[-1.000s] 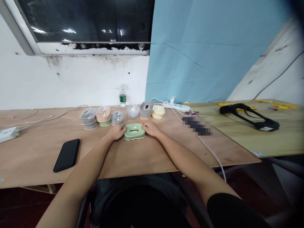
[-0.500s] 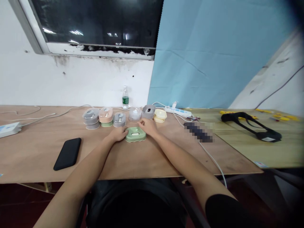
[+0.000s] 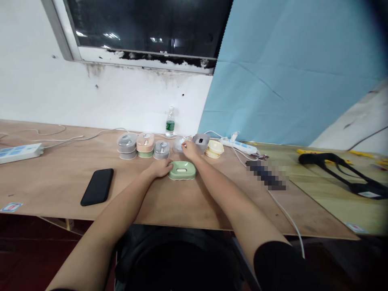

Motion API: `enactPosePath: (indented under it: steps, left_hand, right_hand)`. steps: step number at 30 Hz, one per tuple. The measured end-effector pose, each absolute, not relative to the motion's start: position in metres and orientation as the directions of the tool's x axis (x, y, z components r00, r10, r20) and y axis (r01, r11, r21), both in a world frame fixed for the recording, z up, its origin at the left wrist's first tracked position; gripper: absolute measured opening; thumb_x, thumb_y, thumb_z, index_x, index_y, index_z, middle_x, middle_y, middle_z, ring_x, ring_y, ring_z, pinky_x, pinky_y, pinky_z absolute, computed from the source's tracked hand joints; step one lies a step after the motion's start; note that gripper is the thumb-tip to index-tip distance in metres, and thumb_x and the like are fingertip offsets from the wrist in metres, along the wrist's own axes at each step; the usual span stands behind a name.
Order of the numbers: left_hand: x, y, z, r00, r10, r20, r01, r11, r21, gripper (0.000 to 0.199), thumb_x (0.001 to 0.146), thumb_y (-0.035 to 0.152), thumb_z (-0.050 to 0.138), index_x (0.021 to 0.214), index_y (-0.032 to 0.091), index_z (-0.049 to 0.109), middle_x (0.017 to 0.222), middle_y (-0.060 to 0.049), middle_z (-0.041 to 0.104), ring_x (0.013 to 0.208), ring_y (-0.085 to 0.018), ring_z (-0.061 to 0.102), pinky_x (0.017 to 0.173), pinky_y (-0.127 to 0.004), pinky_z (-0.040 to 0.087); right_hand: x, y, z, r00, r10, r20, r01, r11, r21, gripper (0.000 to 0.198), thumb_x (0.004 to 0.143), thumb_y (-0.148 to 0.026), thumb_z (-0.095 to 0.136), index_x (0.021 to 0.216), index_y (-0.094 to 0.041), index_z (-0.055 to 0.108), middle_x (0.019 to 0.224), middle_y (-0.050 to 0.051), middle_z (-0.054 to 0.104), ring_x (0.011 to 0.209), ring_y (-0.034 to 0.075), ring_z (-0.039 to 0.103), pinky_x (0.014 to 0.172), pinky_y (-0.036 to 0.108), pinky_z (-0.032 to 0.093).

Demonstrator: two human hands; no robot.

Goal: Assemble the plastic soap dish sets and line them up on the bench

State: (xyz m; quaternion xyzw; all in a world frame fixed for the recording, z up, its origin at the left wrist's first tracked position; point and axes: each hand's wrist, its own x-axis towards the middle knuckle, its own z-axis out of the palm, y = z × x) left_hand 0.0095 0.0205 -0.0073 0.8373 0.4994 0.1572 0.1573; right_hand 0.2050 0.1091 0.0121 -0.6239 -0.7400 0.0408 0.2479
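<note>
A light green oval plastic box (image 3: 182, 174) with a pale slot in its top sits on the brown-covered table in front of me. My left hand (image 3: 161, 168) holds the box at its left end, thumb by the rim and fingers curled at the side. Beyond the box, my right hand (image 3: 190, 150) reaches over to the clear plastic lids (image 3: 178, 142), its fingers pinched at their near right edge. A grey box (image 3: 201, 142) stands just behind that hand, and a stack of cream-coloured trays (image 3: 214, 148) is to its right.
Stacked grey boxes (image 3: 127, 145), a pink box (image 3: 145, 142) on a green one and a small grey box (image 3: 161, 149) line the back left. A water bottle (image 3: 170, 123) stands behind. A black phone (image 3: 97, 187) lies left; power strips (image 3: 239, 145) and cables lie around.
My right hand has moved away from the green box, back to the clear lids. My left hand stays at the box. The whole view has shifted slightly.
</note>
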Motion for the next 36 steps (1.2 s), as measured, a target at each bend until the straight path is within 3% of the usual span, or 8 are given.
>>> enactPosePath:
  steps: [5, 9, 13, 20, 24, 27, 31, 36]
  left_hand:
    - [0.009, 0.022, -0.009, 0.457, 0.883, 0.107, 0.793, -0.459, 0.400, 0.040, 0.089, 0.039, 0.037, 0.114, 0.018, 0.061, 0.107, -0.010, 0.068, 0.094, -0.025, 0.063, 0.081, -0.034, 0.047]
    - [0.008, 0.023, -0.010, 0.457, 0.883, 0.106, 0.798, -0.460, 0.391, 0.043, 0.090, 0.041, 0.035, 0.116, 0.018, 0.060, 0.109, -0.011, 0.068, 0.096, -0.026, 0.063, 0.081, -0.036, 0.047]
    - [0.008, 0.022, -0.009, 0.472, 0.876, 0.105, 0.792, -0.473, 0.386, 0.042, 0.091, 0.039, 0.034, 0.116, 0.019, 0.060, 0.110, -0.010, 0.067, 0.097, -0.025, 0.062, 0.082, -0.034, 0.047]
    - [0.008, 0.022, -0.006, 0.438, 0.892, 0.114, 0.808, -0.446, 0.386, 0.041, 0.088, 0.037, 0.040, 0.117, 0.018, 0.062, 0.108, -0.010, 0.068, 0.096, -0.026, 0.063, 0.082, -0.034, 0.047]
    - [0.010, 0.020, -0.004, 0.393, 0.909, 0.139, 0.825, -0.415, 0.384, 0.041, 0.087, 0.041, 0.043, 0.118, 0.020, 0.063, 0.110, -0.010, 0.068, 0.099, -0.028, 0.062, 0.083, -0.035, 0.047]
    - [0.012, 0.015, 0.001, 0.336, 0.914, 0.229, 0.819, -0.403, 0.408, 0.049, 0.092, 0.052, 0.034, 0.119, 0.022, 0.061, 0.109, -0.010, 0.068, 0.100, -0.028, 0.061, 0.085, -0.036, 0.045]
    - [0.014, 0.004, 0.011, 0.226, 0.893, 0.389, 0.790, -0.402, 0.463, 0.058, 0.094, 0.056, 0.030, 0.136, 0.020, 0.045, 0.099, -0.008, 0.067, 0.094, -0.025, 0.062, 0.084, -0.033, 0.044]
    - [0.015, -0.003, 0.016, 0.241, 0.809, 0.536, 0.736, -0.512, 0.442, 0.056, 0.094, 0.052, 0.035, 0.137, 0.018, 0.041, 0.117, -0.009, 0.060, 0.093, -0.021, 0.060, 0.083, -0.030, 0.044]
  right_hand:
    - [0.208, 0.122, 0.008, -0.075, 0.942, 0.326, 0.896, 0.207, -0.393, 0.030, 0.087, -0.031, 0.050, 0.112, -0.020, 0.063, 0.113, 0.010, 0.066, 0.101, 0.023, 0.060, 0.083, 0.031, 0.042]
    - [0.210, 0.127, 0.009, -0.075, 0.955, 0.287, 0.891, 0.193, -0.412, 0.016, 0.083, -0.025, 0.054, 0.092, -0.019, 0.067, 0.100, 0.007, 0.068, 0.089, 0.019, 0.061, 0.076, 0.027, 0.041]
    - [0.209, 0.121, 0.015, -0.052, 0.927, 0.371, 0.838, 0.242, -0.488, 0.016, 0.080, -0.025, 0.057, 0.094, -0.019, 0.062, 0.088, 0.004, 0.066, 0.078, 0.016, 0.058, 0.070, 0.025, 0.039]
    - [0.224, 0.064, 0.017, 0.052, 0.793, 0.607, 0.707, 0.400, -0.583, 0.030, 0.086, -0.046, 0.049, 0.097, -0.018, 0.051, 0.073, 0.001, 0.056, 0.069, 0.016, 0.052, 0.067, 0.026, 0.038]
    - [0.251, 0.020, -0.001, 0.026, 0.811, 0.584, 0.663, 0.424, -0.617, 0.033, 0.084, -0.053, 0.048, 0.091, -0.020, 0.048, 0.068, -0.001, 0.052, 0.063, 0.015, 0.048, 0.065, 0.026, 0.039]
    - [0.265, 0.002, -0.009, -0.026, 0.839, 0.543, 0.605, 0.446, -0.660, 0.035, 0.082, -0.055, 0.050, 0.088, -0.021, 0.047, 0.064, -0.002, 0.050, 0.060, 0.015, 0.047, 0.062, 0.026, 0.039]
    - [0.263, -0.002, -0.008, -0.077, 0.868, 0.491, 0.473, 0.466, -0.748, 0.042, 0.082, -0.062, 0.047, 0.093, -0.021, 0.048, 0.071, 0.000, 0.055, 0.058, 0.014, 0.048, 0.057, 0.026, 0.040]
    - [0.248, -0.006, -0.007, -0.154, 0.896, 0.415, 0.409, 0.441, -0.799, 0.048, 0.081, -0.065, 0.048, 0.100, -0.021, 0.049, 0.070, 0.000, 0.057, 0.054, 0.012, 0.048, 0.053, 0.024, 0.040]
